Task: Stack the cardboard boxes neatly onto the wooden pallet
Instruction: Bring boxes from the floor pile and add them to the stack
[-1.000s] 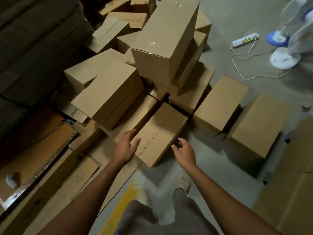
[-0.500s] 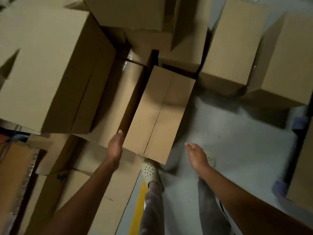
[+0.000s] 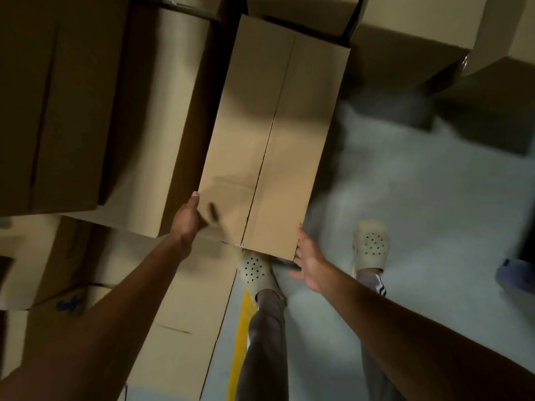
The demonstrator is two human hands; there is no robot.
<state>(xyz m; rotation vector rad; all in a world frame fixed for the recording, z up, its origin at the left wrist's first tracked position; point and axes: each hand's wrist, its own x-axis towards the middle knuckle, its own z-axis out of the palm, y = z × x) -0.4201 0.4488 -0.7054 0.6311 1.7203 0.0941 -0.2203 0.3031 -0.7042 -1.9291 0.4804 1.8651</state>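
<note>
Cardboard box between both hands.

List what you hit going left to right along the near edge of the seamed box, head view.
left hand → cardboard box → right hand → right shoe → grey floor
</note>
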